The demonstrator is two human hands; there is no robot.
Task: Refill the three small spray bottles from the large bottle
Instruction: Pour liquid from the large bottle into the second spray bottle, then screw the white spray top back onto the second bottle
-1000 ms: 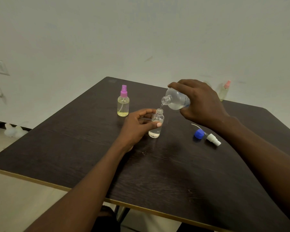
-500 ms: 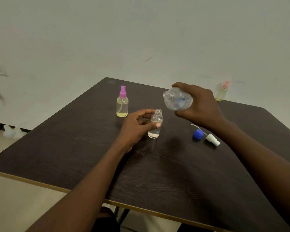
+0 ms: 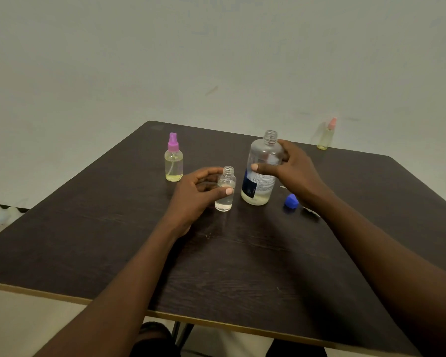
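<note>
Mid-table [image 3: 113,240], left hand [image 3: 196,194] pinches vial [image 3: 224,203], right hand [image 3: 296,173] grips bottle [image 3: 258,188] (upright)

table [image 3: 242,274] dark brown | cap [image 3: 291,201] blue | sprayer [image 3: 173,143] purple | far sprayer [image 3: 332,122] pink

Pretty bare room tbh. A plain off-white painted wall [image 3: 216,52] fills the whole top half, lit flat and dim, with a small brownish scuff mark [image 3: 211,90] and a few faint smudges. In front sits a dark brown wood-grain table [image 3: 83,238] with a thin tan edge strip [image 3: 36,292] along the near side and a dark metal leg [image 3: 177,332] showing underneath. There's pale beige floor [image 3: 23,328] lower left, with some blurry white lumps [image 3: 0,213] by the wall.
</note>
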